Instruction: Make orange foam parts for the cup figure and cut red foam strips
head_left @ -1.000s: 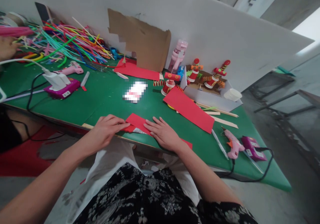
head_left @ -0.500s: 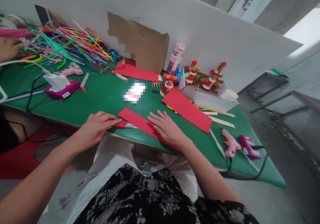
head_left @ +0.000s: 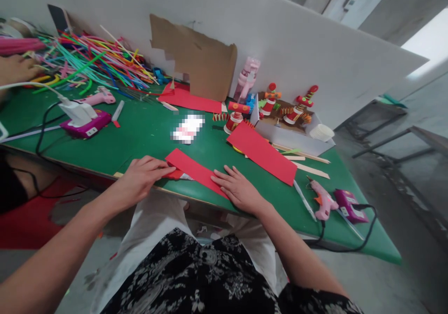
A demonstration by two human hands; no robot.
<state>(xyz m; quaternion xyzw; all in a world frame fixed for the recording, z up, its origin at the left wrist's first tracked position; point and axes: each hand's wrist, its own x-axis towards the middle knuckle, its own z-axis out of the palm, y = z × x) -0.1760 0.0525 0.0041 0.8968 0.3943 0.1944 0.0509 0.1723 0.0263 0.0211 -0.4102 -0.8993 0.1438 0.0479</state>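
Observation:
A long red paper strip (head_left: 191,167) lies slantwise near the table's front edge. My right hand (head_left: 241,192) rests flat on its right end, fingers stretched out. Under the strip's left part a smaller red piece (head_left: 174,174) sticks out, with something whitish beside it; its kind is unclear. My left hand (head_left: 147,174) has its fingers pressed together at that piece, the fingertips close to the strip's left end. A wider red paper sheet (head_left: 264,153) lies beyond my right hand.
Two pink glue guns (head_left: 324,202) (head_left: 100,97) lie near purple power sockets (head_left: 350,205) (head_left: 87,125) with cords. Behind are colourful pipe cleaners (head_left: 105,64), a cardboard sheet (head_left: 196,62), a pink bottle (head_left: 248,78) and a box (head_left: 290,136) of paper-cup figures. Another person's hand (head_left: 17,69) is at far left.
My right hand has slid slightly right and down along the strip, covering its right end. My left hand has shifted slightly right. At far left, the other person's hand has moved over the pipe cleaners.

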